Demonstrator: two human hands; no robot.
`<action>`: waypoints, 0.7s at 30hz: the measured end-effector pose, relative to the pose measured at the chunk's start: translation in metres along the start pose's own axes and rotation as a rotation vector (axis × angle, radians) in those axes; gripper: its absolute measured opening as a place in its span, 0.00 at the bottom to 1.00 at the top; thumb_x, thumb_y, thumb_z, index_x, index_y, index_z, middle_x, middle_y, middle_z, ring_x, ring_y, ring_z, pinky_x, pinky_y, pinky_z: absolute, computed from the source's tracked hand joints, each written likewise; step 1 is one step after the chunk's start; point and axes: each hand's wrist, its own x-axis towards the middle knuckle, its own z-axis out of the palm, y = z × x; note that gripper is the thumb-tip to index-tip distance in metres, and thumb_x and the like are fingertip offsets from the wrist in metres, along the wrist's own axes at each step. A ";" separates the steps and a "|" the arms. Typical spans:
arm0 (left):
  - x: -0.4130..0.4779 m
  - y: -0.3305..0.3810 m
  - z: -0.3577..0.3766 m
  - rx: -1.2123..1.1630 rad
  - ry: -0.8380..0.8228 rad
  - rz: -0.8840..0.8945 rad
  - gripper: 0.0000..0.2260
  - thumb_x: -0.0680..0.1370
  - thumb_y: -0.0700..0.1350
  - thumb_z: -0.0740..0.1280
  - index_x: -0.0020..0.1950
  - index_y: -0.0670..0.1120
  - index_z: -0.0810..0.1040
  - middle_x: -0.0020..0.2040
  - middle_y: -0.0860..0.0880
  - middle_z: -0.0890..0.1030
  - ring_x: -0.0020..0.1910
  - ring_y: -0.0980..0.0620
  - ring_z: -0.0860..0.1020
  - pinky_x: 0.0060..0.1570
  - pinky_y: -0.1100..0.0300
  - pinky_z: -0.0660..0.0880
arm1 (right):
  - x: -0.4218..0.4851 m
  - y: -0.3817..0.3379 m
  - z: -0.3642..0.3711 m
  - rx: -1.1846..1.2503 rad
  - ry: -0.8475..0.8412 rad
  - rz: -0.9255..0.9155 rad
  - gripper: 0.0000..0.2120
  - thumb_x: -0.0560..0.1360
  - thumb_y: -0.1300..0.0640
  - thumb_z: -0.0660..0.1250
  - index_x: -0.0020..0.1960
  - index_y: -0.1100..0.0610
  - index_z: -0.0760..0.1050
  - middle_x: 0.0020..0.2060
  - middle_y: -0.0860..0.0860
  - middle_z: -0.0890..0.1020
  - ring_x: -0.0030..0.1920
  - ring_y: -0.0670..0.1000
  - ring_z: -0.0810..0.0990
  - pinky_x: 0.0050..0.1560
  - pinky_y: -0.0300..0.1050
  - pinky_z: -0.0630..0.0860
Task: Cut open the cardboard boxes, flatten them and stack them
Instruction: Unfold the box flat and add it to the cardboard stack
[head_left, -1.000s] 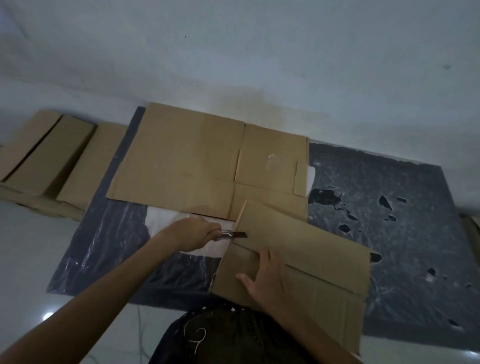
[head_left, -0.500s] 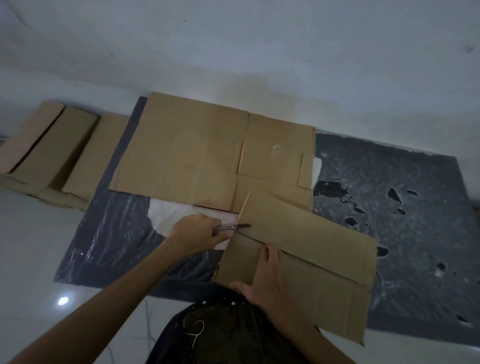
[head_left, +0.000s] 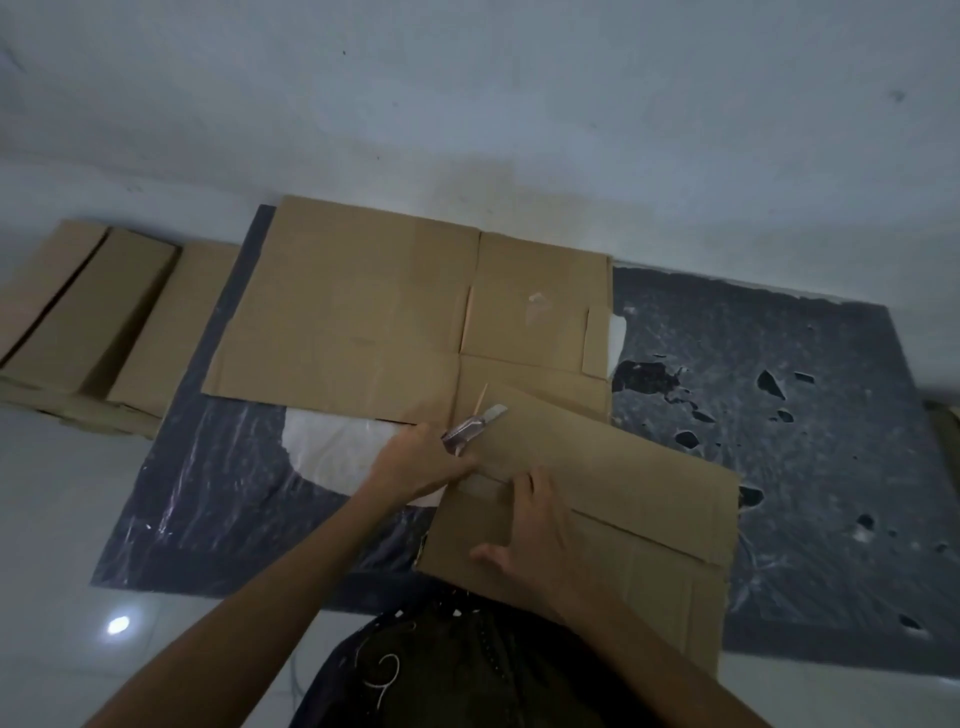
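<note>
Box (head_left: 623, 467) under the flat right hand (head_left: 535, 540) is being cut, knife (head_left: 475, 426) gripped in left hand (head_left: 415, 462); beyond them lies one flattened sheet (head_left: 353, 312).

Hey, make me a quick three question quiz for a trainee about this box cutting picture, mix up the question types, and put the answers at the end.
1. True or false: the left hand grips the cutter.
2. The right hand is: A) pressing flat on the box being cut, B) gripping the cutter, C) touching nothing.
3. Fill in: the pile of folded boxes lies to the ____ of the opened-out cardboard sheet.
Key: 1 true; 2 A; 3 left.
</note>
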 end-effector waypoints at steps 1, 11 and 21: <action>0.000 0.001 0.001 -0.016 0.004 -0.005 0.20 0.70 0.62 0.70 0.45 0.46 0.77 0.40 0.48 0.81 0.38 0.52 0.78 0.36 0.61 0.74 | 0.000 0.001 0.003 0.008 -0.007 0.000 0.47 0.70 0.38 0.71 0.76 0.58 0.51 0.75 0.55 0.53 0.74 0.55 0.55 0.73 0.47 0.53; 0.006 0.008 0.001 -0.019 0.018 -0.050 0.22 0.67 0.63 0.74 0.44 0.47 0.74 0.38 0.49 0.78 0.39 0.51 0.78 0.35 0.60 0.70 | 0.012 0.009 -0.007 -0.121 -0.023 -0.021 0.43 0.64 0.31 0.71 0.70 0.54 0.63 0.74 0.55 0.53 0.73 0.61 0.52 0.71 0.56 0.58; 0.014 0.004 -0.014 0.126 -0.161 0.103 0.22 0.72 0.63 0.70 0.48 0.44 0.78 0.40 0.47 0.80 0.39 0.52 0.78 0.41 0.60 0.74 | 0.024 0.002 -0.006 0.043 -0.010 0.027 0.34 0.64 0.33 0.72 0.64 0.50 0.74 0.68 0.51 0.66 0.67 0.57 0.59 0.63 0.52 0.59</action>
